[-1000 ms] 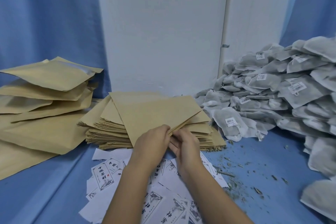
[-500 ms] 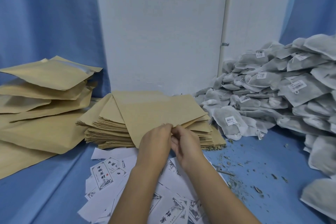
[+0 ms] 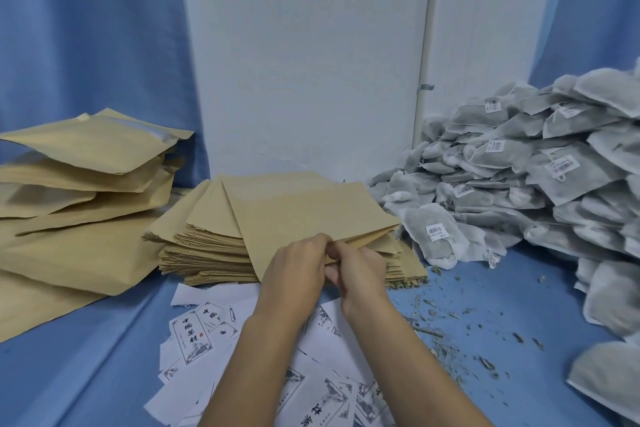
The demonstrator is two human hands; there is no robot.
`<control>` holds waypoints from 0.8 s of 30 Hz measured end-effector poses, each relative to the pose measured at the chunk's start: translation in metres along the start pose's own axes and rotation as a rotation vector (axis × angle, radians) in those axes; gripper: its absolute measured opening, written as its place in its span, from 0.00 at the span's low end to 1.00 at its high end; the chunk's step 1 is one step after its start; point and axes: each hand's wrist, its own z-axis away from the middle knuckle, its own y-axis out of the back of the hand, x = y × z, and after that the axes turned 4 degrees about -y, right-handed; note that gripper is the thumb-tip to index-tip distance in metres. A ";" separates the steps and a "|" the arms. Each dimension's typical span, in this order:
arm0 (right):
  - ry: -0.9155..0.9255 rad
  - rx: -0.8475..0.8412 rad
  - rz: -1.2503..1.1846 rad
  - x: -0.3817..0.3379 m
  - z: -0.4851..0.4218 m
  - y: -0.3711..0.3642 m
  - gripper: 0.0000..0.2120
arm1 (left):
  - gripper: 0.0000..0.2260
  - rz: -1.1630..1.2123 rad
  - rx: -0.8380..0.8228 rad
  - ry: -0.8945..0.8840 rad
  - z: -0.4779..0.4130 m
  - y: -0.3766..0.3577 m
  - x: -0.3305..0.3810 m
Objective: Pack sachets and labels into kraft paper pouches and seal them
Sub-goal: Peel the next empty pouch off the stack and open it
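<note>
A flat kraft paper pouch (image 3: 304,215) lies tilted on top of a stack of empty pouches (image 3: 207,253) in the middle. My left hand (image 3: 294,270) and my right hand (image 3: 360,270) meet at its near edge, and both pinch that edge with their fingertips. White printed labels (image 3: 194,333) lie scattered on the blue cloth below my forearms. A large heap of grey mesh sachets (image 3: 519,184) with small white tags fills the right side.
Filled kraft pouches (image 3: 86,163) are piled at the left. Dried herb crumbs (image 3: 450,319) litter the blue cloth (image 3: 86,357) right of the labels. A white wall (image 3: 311,62) and blue curtains stand behind.
Both hands have shifted slightly right and away along the pouch's near edge, and the top pouch has settled lower onto the stack.
</note>
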 end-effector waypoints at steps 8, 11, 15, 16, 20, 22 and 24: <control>0.049 0.071 0.017 0.000 0.004 0.000 0.17 | 0.10 0.101 0.135 0.068 0.001 -0.003 0.002; 0.057 0.018 -0.025 0.001 0.007 -0.002 0.17 | 0.10 0.167 0.203 0.080 -0.001 0.001 0.001; -0.022 -0.036 -0.150 -0.002 0.008 -0.004 0.10 | 0.13 0.089 0.164 0.049 0.000 0.002 0.003; -0.047 -0.024 -0.162 -0.001 0.008 -0.002 0.07 | 0.16 0.065 0.156 0.035 0.002 0.000 0.003; -0.119 0.092 -0.173 -0.004 -0.001 0.009 0.06 | 0.23 0.013 0.237 0.039 0.009 0.000 -0.011; -0.104 0.200 -0.181 -0.012 -0.006 0.018 0.06 | 0.27 0.070 0.289 0.149 0.011 0.007 -0.024; -0.110 0.251 -0.223 -0.018 -0.009 0.024 0.05 | 0.28 0.143 0.303 0.254 0.011 0.014 -0.031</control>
